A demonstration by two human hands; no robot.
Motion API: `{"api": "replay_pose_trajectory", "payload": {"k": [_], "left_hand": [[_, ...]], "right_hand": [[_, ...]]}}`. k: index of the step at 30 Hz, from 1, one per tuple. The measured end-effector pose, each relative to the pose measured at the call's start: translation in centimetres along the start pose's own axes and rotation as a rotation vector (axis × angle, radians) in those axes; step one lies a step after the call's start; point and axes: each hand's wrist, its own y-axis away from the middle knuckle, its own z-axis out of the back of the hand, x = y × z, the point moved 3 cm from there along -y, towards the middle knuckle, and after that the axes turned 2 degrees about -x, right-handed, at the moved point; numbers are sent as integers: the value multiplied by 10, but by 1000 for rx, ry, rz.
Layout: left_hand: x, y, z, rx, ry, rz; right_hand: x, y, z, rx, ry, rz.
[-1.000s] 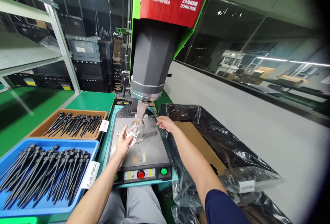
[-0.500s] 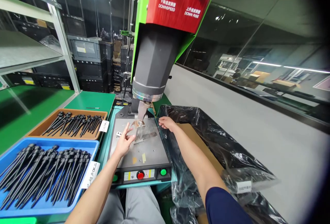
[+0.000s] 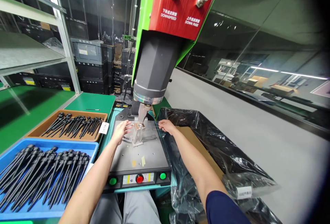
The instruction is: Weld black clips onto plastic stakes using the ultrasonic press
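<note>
My left hand (image 3: 121,131) is just left of a clear fixture block (image 3: 138,135) on the machine's metal base plate (image 3: 148,157). Its fingers stretch toward the block, apart from one another, with nothing visible in them. On the other side, my right hand (image 3: 167,126) hovers at the plate's right edge, fingers curled together; whatever they may pinch is too small to make out. Directly over the block, the metal welding horn (image 3: 143,112) points down, its tip at or very near the block's top.
A blue tray (image 3: 62,140) and a brown tray (image 3: 64,111) of black threaded rods stand at left. Two green buttons (image 3: 163,176) flank a red button (image 3: 139,179) on the front panel. At right is a box lined with black plastic (image 3: 206,129).
My left hand has drawn up and slightly left, away from the front of the block. The right hand has stayed near the plate's right edge. The view has tilted slightly upward.
</note>
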Motion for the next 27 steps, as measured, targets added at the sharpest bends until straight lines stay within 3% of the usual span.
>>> {"api": "replay_pose_trajectory", "payload": {"k": [7,17,27], "left_hand": [[2,7,-3,-69,31,-63],[12,31,-6,2,-28,-53],[19,58,1,-108,-75,-75]], "right_hand": [[-5,-3,-1,12,-3,16],[-5,-1,0,-21,0,-6],[-6,11,14,-198,-19,-15]]}}
